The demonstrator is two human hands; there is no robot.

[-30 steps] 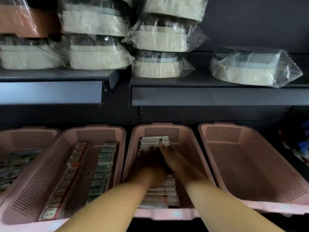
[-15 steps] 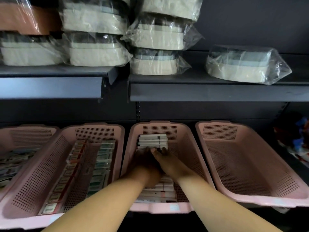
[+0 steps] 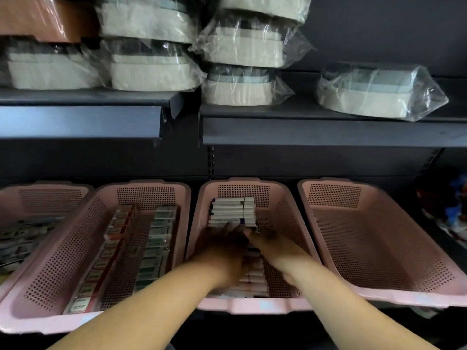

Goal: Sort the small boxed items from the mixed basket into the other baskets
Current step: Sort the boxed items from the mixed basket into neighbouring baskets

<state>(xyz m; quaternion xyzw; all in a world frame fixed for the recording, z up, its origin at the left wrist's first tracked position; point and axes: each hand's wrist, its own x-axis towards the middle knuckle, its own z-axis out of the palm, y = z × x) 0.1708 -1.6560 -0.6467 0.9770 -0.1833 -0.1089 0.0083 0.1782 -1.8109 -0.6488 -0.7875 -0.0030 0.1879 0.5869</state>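
Both my hands are inside the third pink basket (image 3: 283, 205), on a single row of white boxes (image 3: 231, 209) that runs from its far wall to its near wall. My left hand (image 3: 222, 245) lies palm down on the row, its fingers reaching toward the uncovered far boxes. My right hand (image 3: 269, 246) rests beside it on the row's right side, fingertips touching the left hand's. The hands are dark and blurred, and neither visibly grips a box. The second basket (image 3: 106, 205) holds two rows of boxes (image 3: 156, 243). The far-left basket (image 3: 45, 195) holds mixed boxes (image 3: 22, 238).
The rightmost pink basket (image 3: 374, 248) holds nothing. A dark shelf (image 3: 328, 132) overhangs the baskets, loaded with plastic-wrapped bundles (image 3: 379, 92). Dark, colourful goods (image 3: 452, 210) sit at the right edge.
Both hands have slid back toward me along the white row, uncovering more boxes at the far end. The view has shifted slightly.
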